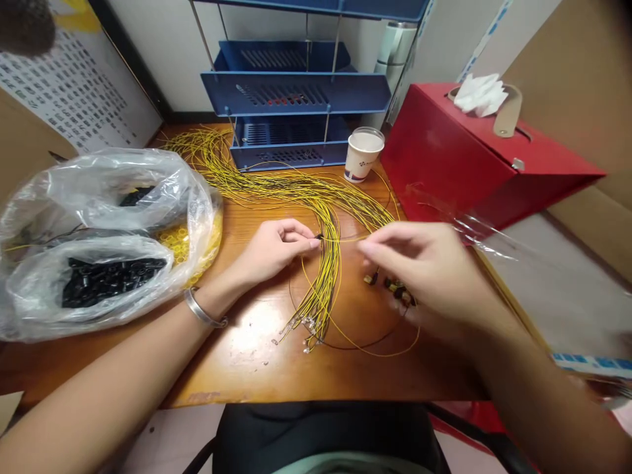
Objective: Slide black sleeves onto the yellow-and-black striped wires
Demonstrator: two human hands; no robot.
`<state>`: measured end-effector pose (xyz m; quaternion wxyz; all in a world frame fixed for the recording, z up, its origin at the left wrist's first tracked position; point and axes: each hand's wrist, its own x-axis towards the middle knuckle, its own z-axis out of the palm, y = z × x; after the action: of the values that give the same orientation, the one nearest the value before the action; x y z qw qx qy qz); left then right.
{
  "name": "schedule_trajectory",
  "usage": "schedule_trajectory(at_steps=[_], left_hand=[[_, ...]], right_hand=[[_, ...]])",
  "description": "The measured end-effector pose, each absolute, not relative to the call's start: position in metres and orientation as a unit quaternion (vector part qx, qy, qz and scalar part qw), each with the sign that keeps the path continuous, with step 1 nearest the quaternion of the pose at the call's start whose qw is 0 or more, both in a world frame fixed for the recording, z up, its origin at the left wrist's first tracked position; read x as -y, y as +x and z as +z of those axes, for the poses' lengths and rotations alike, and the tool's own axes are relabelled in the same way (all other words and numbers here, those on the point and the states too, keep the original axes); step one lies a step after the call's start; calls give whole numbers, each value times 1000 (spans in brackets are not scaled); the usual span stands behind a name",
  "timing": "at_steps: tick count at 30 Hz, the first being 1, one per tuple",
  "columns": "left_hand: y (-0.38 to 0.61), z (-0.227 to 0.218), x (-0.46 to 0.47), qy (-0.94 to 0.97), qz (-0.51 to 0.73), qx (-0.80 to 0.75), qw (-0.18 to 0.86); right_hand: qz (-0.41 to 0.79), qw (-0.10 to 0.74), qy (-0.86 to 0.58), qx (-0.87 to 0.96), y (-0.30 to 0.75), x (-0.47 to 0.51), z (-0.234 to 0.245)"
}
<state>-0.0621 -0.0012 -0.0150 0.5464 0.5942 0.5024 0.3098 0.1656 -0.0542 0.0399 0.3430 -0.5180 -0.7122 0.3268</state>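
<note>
My left hand [276, 249], with a silver bangle at the wrist, pinches a small black part [318, 237] between thumb and fingertips. From there a thin yellow wire [348, 239] stretches across to my right hand [424, 263], which is slightly blurred; its thumb and forefinger are closed on the wire. Between the hands lies a bundle of yellow and black wires [323, 276], with metal terminals [310, 324] at its near ends. Below my right hand are several black connector ends [399, 289], partly hidden by the fingers.
On the left, clear plastic bags [182, 178] hold black plastic pieces [111, 280] and yellow rings [175, 243]. Blue tray shelves [296, 92] stand at the back beside a paper cup [364, 155]. A red tissue box [459, 151] is at the right on the wooden table [237, 368].
</note>
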Motion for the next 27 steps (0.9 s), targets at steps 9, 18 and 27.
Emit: schedule_trajectory(at_steps=[9, 18, 27], left_hand=[[-52, -15, 11, 583, 332, -458, 583], [-48, -14, 15, 558, 311, -447, 626], [-52, -16, 13, 559, 300, -421, 649]], right_hand=[[389, 407, -540, 626, 137, 39, -8], [422, 429, -531, 597, 131, 34, -16], [405, 453, -543, 580, 129, 33, -16]])
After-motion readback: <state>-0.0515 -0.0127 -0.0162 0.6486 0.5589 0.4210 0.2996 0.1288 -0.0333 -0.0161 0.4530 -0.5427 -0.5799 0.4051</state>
